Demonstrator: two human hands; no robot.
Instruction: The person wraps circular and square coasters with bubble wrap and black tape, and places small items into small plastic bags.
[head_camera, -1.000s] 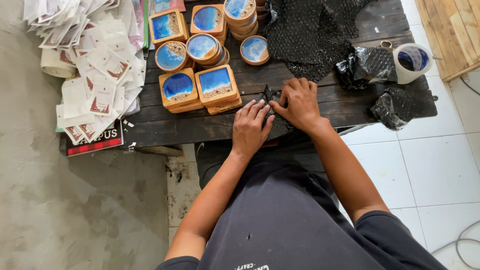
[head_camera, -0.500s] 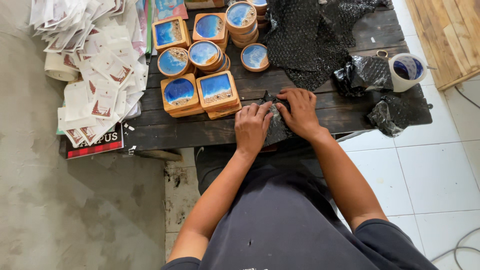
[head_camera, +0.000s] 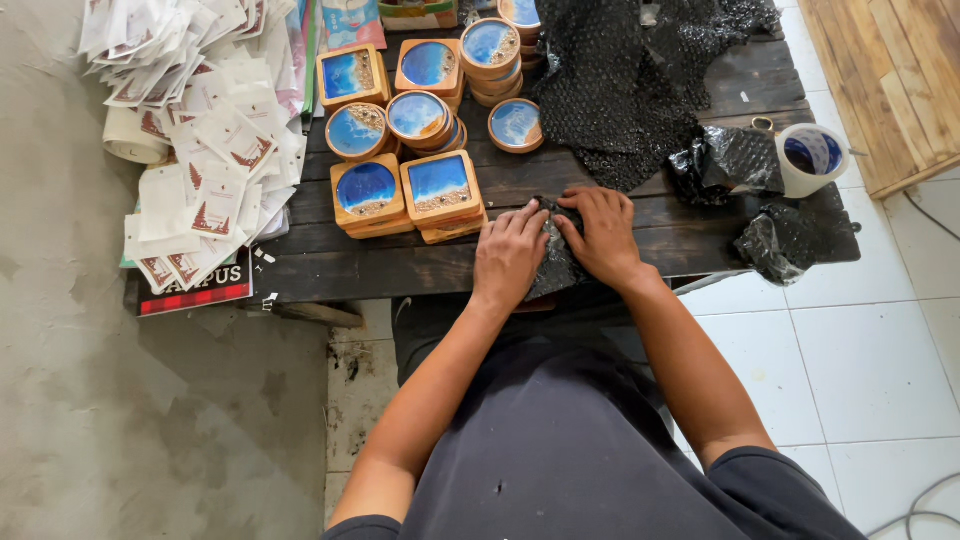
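Both hands sit at the near edge of the dark wooden table (head_camera: 400, 265), pressed down on a small bundle wrapped in black bubble wrap (head_camera: 556, 262). Left hand (head_camera: 508, 255) lies flat, fingers together, covering the bundle's left side. Right hand (head_camera: 603, 235) is curled over the right side, fingertips tucked onto the wrap's top edge. Neither is lifting it; what is inside cannot be told.

Change over the last second: the hands have closed in from a looser spread and now sit side by side, almost touching, with the bundle more covered and squeezed between them. Reads as the wrap being folded tight around the item, wrapping close to done, not yet sealed.

Just left of the hands: two square wooden coasters with blue resin centres (head_camera: 405, 192), stacked, untouched. Behind them more round and square coasters (head_camera: 420, 112) in stacks. A large sheet of black bubble wrap (head_camera: 620, 90) is spread across the far middle of the table. To the right, crumpled black wrap pieces (head_camera: 725, 160) and a roll of tape (head_camera: 811, 158), well apart from the hands. Far left, a heap of small white printed packets (head_camera: 195, 130).
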